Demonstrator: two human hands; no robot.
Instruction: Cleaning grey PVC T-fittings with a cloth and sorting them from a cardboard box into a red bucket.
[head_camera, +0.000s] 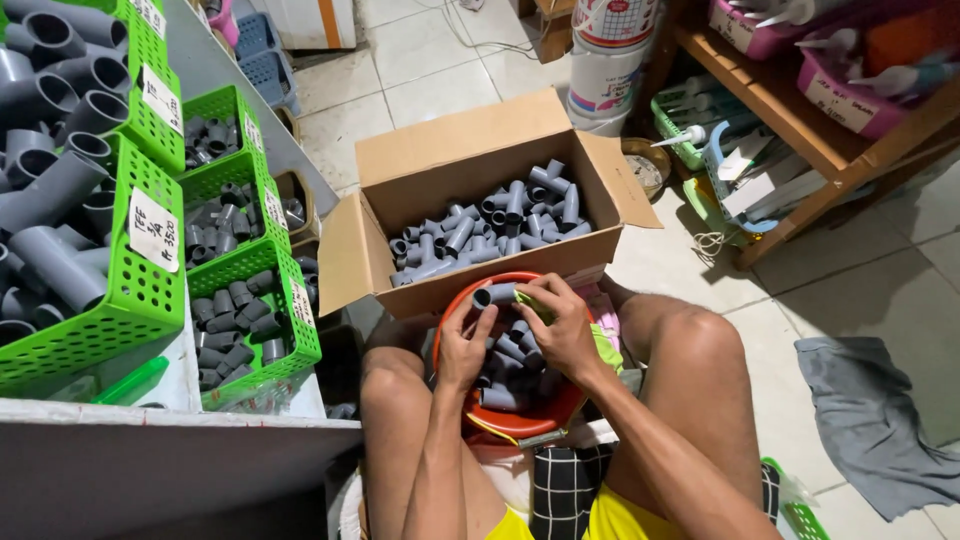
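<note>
Grey pipe fitting (495, 294) sits clamped in the left hand (463, 345) above the orange basin (450, 310). Right hand (562, 328) is closed on a green cloth (535, 305), touching the fitting.

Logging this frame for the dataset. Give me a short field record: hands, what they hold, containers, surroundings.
left hand: grips a grey pipe fitting over the red basin
right hand: on the same fitting, with a green cloth pinched against it
red basin: between the knees, holds more grey fittings
cardboard box: open on the floor past the basin, part full of grey fittings
green baskets: left, on a shelf, sorted grey fittings, paper tags
grey rag: on the tiles, right
wooden shelf: upper right, pink bins
</note>
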